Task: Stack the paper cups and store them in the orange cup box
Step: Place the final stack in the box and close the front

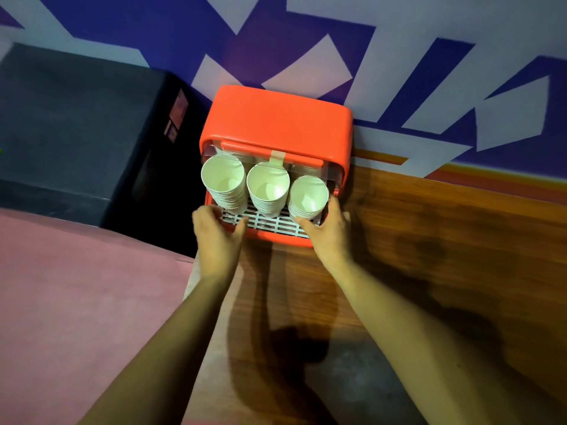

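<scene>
- 3 stacks of paper cups on the white grid tray in the orange cup box
- left hand and right hand grip its front corners

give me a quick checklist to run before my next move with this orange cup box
1. Cups inside: the left stack, middle stack and right stack all stand on the white grate in the orange cup box: ok.
2. Loose cups left out: none on the wooden table in view: ok.
3. Hands: the left hand holds the front left corner, the right hand the front right corner: ok.
4. Front cover raised out of the way: ok.
5. Stack tops will clear the front cover when it closes: cannot tell.
</scene>
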### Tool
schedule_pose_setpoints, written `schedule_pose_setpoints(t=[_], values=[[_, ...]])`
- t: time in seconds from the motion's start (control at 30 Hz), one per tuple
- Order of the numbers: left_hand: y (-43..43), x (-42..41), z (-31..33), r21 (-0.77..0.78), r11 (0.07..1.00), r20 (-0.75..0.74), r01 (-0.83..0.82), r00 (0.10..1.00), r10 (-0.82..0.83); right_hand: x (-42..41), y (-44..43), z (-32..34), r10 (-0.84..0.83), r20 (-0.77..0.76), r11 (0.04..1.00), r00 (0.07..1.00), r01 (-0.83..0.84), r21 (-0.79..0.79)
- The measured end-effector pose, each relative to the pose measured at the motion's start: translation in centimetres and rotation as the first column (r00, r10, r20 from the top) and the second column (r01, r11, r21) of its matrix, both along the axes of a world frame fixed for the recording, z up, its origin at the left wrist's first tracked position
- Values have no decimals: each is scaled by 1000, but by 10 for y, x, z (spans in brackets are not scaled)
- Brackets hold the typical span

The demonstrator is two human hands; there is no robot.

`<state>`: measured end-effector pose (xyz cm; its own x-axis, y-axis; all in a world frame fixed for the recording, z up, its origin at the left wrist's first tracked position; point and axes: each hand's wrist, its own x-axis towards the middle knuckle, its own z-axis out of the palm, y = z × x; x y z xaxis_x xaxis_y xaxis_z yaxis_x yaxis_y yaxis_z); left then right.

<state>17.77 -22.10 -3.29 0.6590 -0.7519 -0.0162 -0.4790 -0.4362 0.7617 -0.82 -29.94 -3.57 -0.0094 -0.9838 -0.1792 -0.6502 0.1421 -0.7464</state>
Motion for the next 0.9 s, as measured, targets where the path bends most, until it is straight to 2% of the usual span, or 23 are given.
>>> schedule_pose_setpoints(t=[0.07, 0.23, 0.6, 0.73, 0.8, 0.9], values=[[-2, 11, 2, -13, 1000, 10, 2, 1000, -2, -1, 1, 1, 12, -11, 1000, 1000, -12, 8], [-21, 28, -1, -80, 989, -140, 126, 981, -137, 0, -1, 2, 17, -25, 999, 1000, -15, 47], [-25, 22, -4, -83, 993, -205, 84, 974, -100, 1, -3, 5, 23, -52, 998, 998, -20, 57], [-23, 24, -4, -98, 990, -233, 97, 965, -118, -10, 2, 20, 79, -101, 996, 992, -74, 54], [-22, 26, -3, -94, 989, -249, 112, 960, -132, -18, 5, 36, 86, -140, 995, 986, -91, -29], [-21, 28, -1, -108, 984, -251, 140, 954, -163, -21, 1, 74, 34, -123, 959, 992, -67, -275]])
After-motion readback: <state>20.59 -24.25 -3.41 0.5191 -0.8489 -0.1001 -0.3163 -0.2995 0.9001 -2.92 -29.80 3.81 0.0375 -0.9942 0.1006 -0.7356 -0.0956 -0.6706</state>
